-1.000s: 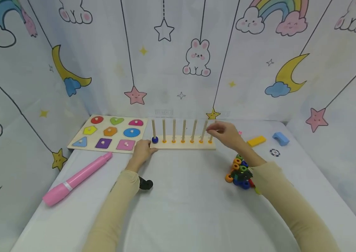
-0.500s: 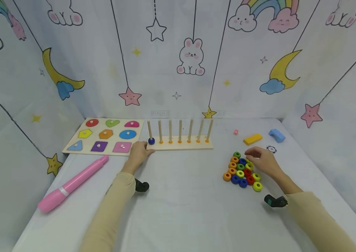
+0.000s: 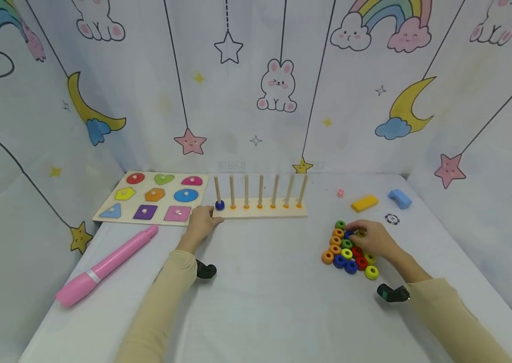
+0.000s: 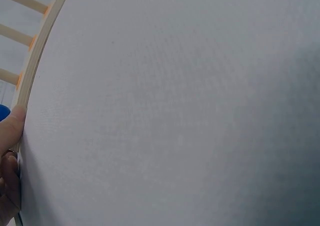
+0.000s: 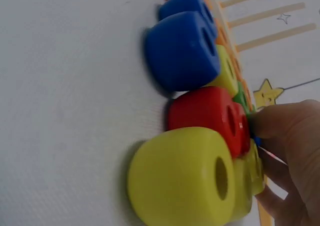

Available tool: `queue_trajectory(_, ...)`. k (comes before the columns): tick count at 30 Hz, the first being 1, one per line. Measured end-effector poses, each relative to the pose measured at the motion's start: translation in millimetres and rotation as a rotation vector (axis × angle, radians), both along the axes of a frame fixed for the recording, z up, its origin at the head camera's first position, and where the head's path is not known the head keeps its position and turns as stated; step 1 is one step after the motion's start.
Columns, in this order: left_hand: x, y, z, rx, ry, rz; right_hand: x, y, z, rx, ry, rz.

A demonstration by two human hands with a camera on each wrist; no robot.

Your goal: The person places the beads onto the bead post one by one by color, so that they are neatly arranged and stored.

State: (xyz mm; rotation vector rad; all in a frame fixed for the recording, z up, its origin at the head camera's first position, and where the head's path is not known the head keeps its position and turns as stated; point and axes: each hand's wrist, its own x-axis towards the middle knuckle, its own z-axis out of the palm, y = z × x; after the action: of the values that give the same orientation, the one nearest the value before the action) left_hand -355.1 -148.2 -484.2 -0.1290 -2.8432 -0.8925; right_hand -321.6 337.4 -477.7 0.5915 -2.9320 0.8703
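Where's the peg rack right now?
In the head view, the peg rack sits near centre, right of the shape puzzle, its left end gripped by the left hand.

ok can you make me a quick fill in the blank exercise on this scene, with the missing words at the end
The left hand grips one end of the peg board, which has ____ pegs.
The ring on the peg nearest that hand is ____.
Beyond the right hand, which is at the loose rings, the rectangular block is ____.
The puzzle board's heart-shaped piece is ____.
Missing words: seven; blue; yellow; green
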Motion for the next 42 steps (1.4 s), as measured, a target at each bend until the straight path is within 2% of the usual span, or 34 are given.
queue_trajectory(5, -2.0, 0.5, -2.5, -0.018, 0.005, 0.004, 2.5, 0.9, -3.3, -0.001, 0.014, 0.009)
queue_trajectory(10, -4.7, -2.8, -2.2, -0.043, 0.023, 0.002, 1.4, 1.0, 0.3, -0.043, 0.075, -0.003)
queue_trajectory(17, -4.7, -4.1, 0.9, -0.04, 0.021, 0.004, -12.2, -16.4, 25.1, -0.145, 0.171, 0.006)
queue_trajectory(24, -2.5, -4.1, 1.2, -0.039, 0.023, 0.005, -36.0, -81.0, 61.8, -0.229, 0.2, 0.078)
queue_trajectory(30, -1.6, -2.6, 2.4, -0.022, -0.013, 0.018, -60.0, -145.5, 96.3, -0.349, 0.293, 0.195)
queue_trajectory(33, -1.5, -1.3, 2.3, -0.006, -0.032, 0.024, -69.6, -176.1, 109.1, -0.383, 0.287, 0.227)
queue_trajectory(37, -1.1, 0.2, 0.2, 0.011, -0.048, 0.025, -79.9, -215.1, 117.1, -0.392, 0.247, 0.244)
queue_trajectory(42, -0.9, 0.8, -2.9, 0.004, -0.041, 0.018, -89.0, -261.9, 117.4, -0.38, 0.229, 0.283)
